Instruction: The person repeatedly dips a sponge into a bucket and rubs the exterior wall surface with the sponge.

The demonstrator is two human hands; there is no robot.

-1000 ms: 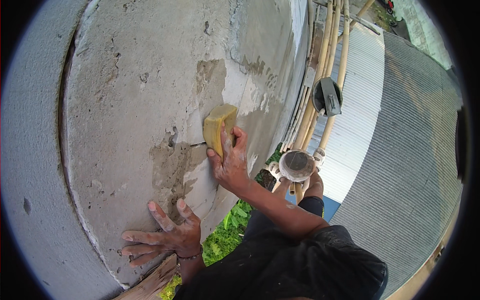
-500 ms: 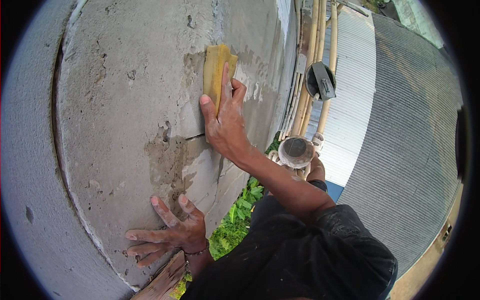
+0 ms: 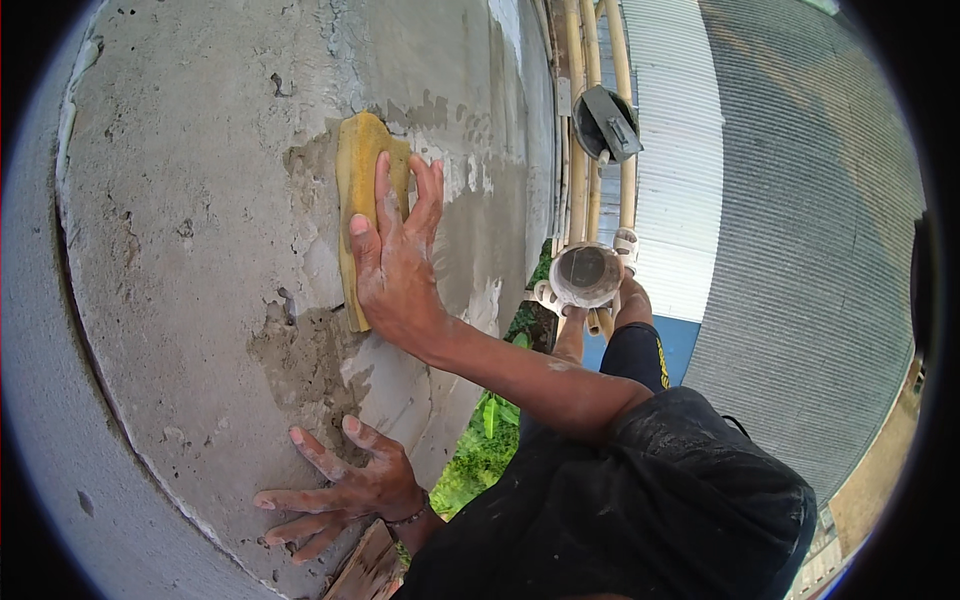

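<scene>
My right hand [image 3: 405, 270] presses a yellow sponge [image 3: 362, 180] against a rough grey concrete wall [image 3: 220, 130]. The thumb lies along the sponge's left part, and the fingers reach over its right part. Damp dark patches and pale smears surround it. Lower down, my left hand [image 3: 350, 490] rests flat on the same wall with fingers spread, holding nothing. Between the hands is a pitted, wet-looking brown patch [image 3: 305, 350].
Bamboo poles [image 3: 577, 150] run along the wall's right side, under my feet. A round bucket [image 3: 587, 275] stands by my feet, and a black bucket with a grey float [image 3: 608, 125] sits farther off. Corrugated roofs [image 3: 800, 200] and green plants [image 3: 485, 450] lie below.
The sponge and right hand show farther left, and the right fingers are more spread over it. The whole view has shifted, showing more of my legs. My left hand stays on the wall.
</scene>
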